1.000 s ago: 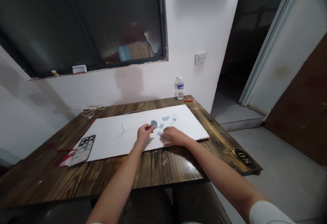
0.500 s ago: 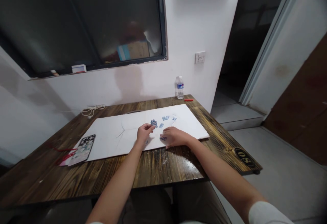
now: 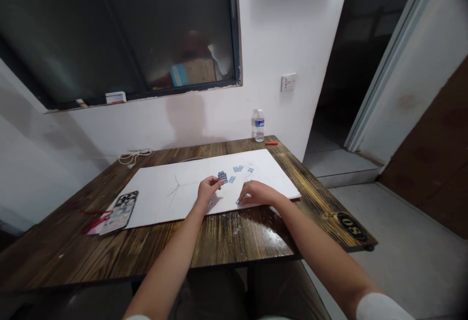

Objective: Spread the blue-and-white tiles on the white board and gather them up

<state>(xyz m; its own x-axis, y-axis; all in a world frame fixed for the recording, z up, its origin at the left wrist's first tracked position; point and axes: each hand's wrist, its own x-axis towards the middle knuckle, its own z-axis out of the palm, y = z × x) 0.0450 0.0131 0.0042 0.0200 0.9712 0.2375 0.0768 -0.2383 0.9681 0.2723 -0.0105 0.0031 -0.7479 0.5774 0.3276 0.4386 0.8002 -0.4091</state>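
My left hand [image 3: 207,189] is closed, thumb and fingers pinching a small overlapping bunch of blue-and-white patterned pieces [image 3: 223,177], like little cards. My right hand [image 3: 259,193] rests low over the near edge of a white board [image 3: 153,188], its fingers bent down around a small bluish piece [image 3: 237,202] at the fingertips. Between and beyond the hands, several similar flat pieces [image 3: 238,168] lie on the board, one nearer piece [image 3: 232,179] apart from the others. Another tiny piece [image 3: 211,202] shows beside my left wrist. The undersides of my right fingers are hidden.
A patterned phone [image 3: 126,209] with red cord lies at the board's left end. Thin dark strands [image 3: 176,186] are on the board. Along the back of the wooden table [image 3: 234,242] are a white cable [image 3: 133,157], a water bottle [image 3: 259,126] and a red pen [image 3: 271,143].
My right hand has drawn its fingers closer together and shifted slightly right, with less of the piece under it showing. My left hand stays by its bunch. The view has moved a little.
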